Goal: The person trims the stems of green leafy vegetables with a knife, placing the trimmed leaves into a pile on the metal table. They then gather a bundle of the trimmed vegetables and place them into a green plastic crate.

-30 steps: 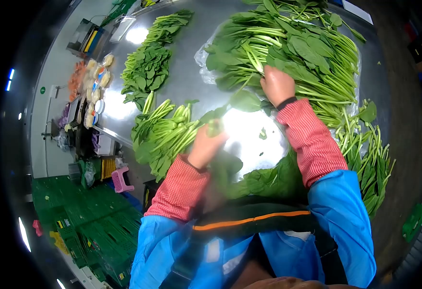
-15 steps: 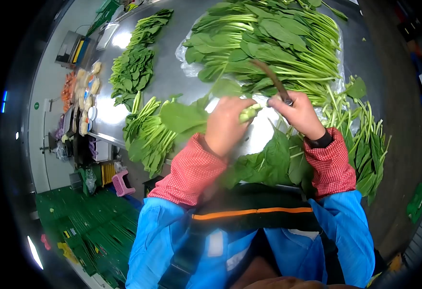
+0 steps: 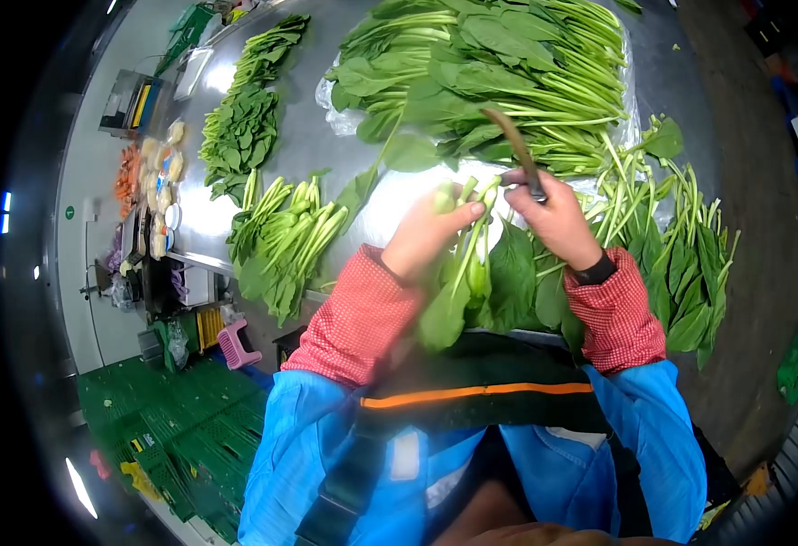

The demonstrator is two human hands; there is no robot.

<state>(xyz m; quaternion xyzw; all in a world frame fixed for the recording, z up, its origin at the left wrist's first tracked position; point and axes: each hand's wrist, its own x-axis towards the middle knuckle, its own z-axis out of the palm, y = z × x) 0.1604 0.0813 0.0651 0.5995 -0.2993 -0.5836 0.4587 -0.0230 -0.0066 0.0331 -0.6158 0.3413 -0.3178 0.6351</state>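
In the middle, my left hand [image 3: 431, 232] is closed round several leafy green stems [image 3: 472, 218], whose leaves hang toward my apron. My right hand [image 3: 558, 218] grips a curved knife [image 3: 517, 150] with a brownish blade that points up and left; its fingertips are close to the cut stem ends. Beyond both hands lies a large pile of leafy greens [image 3: 508, 73] on clear plastic. More loose greens [image 3: 690, 264] lie right of my right hand. Bunched greens [image 3: 294, 232] rest left of my left hand, with a row of bunches [image 3: 244, 127] behind them.
The metal table [image 3: 326, 155] reflects bright light. Past its left edge are bagged pale items [image 3: 161, 177], orange carrots [image 3: 128, 173] and a pink stool [image 3: 235, 344]. Green crates [image 3: 171, 419] cover the lower left floor. A green box [image 3: 797, 364] stands at the right.
My left hand now has stems upright and leaves hanging down, where a leaf stretched left before. Both hands remain close together, and the view has shifted slightly.
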